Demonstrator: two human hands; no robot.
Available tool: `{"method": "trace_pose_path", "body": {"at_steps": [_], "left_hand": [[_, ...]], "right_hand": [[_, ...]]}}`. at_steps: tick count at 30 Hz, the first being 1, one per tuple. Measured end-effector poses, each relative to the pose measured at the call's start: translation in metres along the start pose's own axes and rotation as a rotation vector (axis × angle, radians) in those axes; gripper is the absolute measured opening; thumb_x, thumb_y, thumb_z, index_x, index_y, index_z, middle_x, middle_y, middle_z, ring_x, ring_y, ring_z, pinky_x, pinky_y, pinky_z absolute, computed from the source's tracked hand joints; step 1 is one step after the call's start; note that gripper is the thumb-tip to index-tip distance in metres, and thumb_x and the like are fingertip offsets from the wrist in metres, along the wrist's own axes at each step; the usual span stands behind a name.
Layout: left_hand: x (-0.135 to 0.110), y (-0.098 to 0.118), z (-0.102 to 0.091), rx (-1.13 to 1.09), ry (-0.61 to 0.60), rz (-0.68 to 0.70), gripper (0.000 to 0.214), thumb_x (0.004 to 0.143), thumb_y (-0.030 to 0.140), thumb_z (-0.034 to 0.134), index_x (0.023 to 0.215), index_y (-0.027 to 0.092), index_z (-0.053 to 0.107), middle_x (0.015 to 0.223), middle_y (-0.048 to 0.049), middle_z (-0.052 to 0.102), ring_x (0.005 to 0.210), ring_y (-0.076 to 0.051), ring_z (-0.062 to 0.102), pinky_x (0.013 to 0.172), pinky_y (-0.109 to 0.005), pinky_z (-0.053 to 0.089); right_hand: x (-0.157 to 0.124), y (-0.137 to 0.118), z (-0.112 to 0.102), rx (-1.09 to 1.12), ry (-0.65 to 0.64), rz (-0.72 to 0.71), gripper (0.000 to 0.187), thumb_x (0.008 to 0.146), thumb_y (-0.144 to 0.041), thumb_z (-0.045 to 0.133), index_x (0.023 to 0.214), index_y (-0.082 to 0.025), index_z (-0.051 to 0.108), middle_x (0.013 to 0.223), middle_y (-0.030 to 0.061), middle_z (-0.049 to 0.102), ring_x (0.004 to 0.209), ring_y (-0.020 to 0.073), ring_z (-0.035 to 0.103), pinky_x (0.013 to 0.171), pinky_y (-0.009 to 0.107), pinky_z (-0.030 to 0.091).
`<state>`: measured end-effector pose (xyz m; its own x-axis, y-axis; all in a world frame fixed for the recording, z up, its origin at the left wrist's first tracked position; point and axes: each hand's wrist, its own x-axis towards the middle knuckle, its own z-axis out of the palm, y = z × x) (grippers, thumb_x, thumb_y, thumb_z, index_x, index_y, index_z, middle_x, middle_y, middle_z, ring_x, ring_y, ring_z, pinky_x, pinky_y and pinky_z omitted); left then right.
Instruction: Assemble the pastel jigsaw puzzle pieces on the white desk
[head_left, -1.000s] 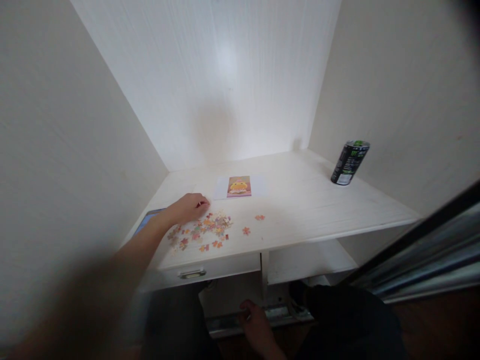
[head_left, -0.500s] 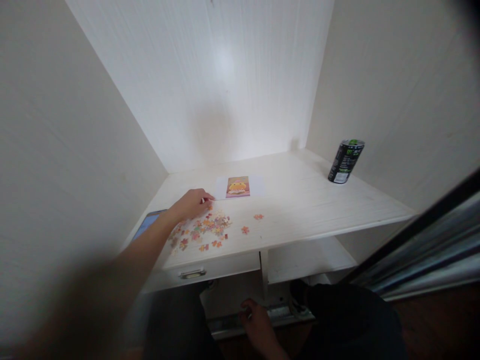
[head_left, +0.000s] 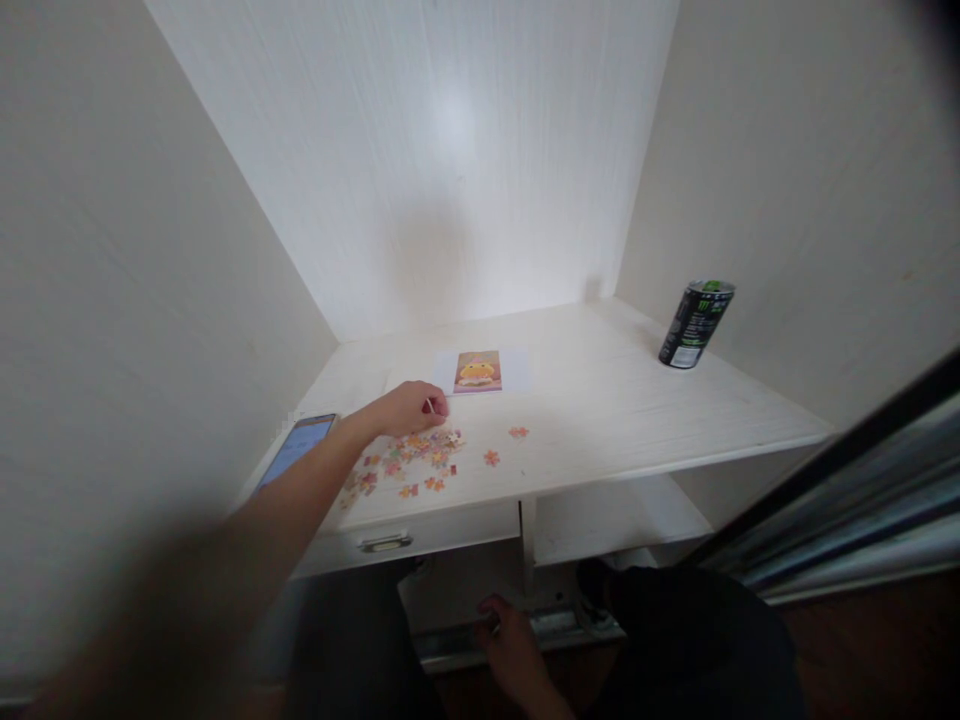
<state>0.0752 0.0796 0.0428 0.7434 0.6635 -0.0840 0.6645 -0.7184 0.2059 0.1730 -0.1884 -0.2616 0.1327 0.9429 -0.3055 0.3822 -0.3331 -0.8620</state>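
Observation:
My left hand (head_left: 412, 408) is over the white desk, its fingers pinched on a small piece with a pale edge, apparently a puzzle piece (head_left: 430, 405). Beneath and in front of it lies a loose pile of orange, pink and green jigsaw pieces (head_left: 409, 455), partly covered by the hand. Two single pieces lie apart to the right, an orange one (head_left: 491, 458) and another (head_left: 518, 432). Below the desk edge, near my knees, my right hand (head_left: 514, 645) has its fingers curled; what they hold, if anything, is too small to make out.
A printed picture of a yellow character (head_left: 478, 371) rests on a white sheet (head_left: 515, 370) behind the pile. A phone (head_left: 300, 445) lies at the desk's left edge. At the right stands a black drink can (head_left: 696, 325). Walls enclose the desk (head_left: 600, 400).
My left hand has moved a little to the right and towards me, still pinching the small piece. More of the phone shows now. My right hand stays almost in place.

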Motion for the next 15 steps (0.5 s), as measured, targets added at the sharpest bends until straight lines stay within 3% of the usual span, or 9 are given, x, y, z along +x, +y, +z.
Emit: {"method": "trace_pose_path", "body": {"at_steps": [7, 15], "left_hand": [[0.001, 0.002, 0.007, 0.107, 0.159, -0.022, 0.01, 0.088, 0.021, 0.061, 0.088, 0.014, 0.068, 0.089, -0.0034, 0.069, 0.081, -0.016, 0.064, 0.08, -0.036, 0.051], [-0.013, -0.005, 0.019, 0.19, 0.193, 0.135, 0.023, 0.084, 0.01, 0.051, 0.088, 0.017, 0.073, 0.102, -0.0091, 0.071, 0.096, -0.022, 0.064, 0.091, -0.035, 0.047]], "right_hand": [[0.0, -0.004, -0.003, -0.01, 0.01, 0.009, 0.028, 0.079, -0.011, 0.052, 0.101, -0.015, 0.069, 0.086, 0.0079, 0.071, 0.085, 0.02, 0.067, 0.077, 0.027, 0.045], [0.003, 0.0, 0.006, -0.025, 0.007, 0.027, 0.03, 0.078, -0.01, 0.052, 0.102, -0.016, 0.069, 0.088, 0.0073, 0.072, 0.087, 0.0201, 0.068, 0.077, 0.026, 0.045]]}}
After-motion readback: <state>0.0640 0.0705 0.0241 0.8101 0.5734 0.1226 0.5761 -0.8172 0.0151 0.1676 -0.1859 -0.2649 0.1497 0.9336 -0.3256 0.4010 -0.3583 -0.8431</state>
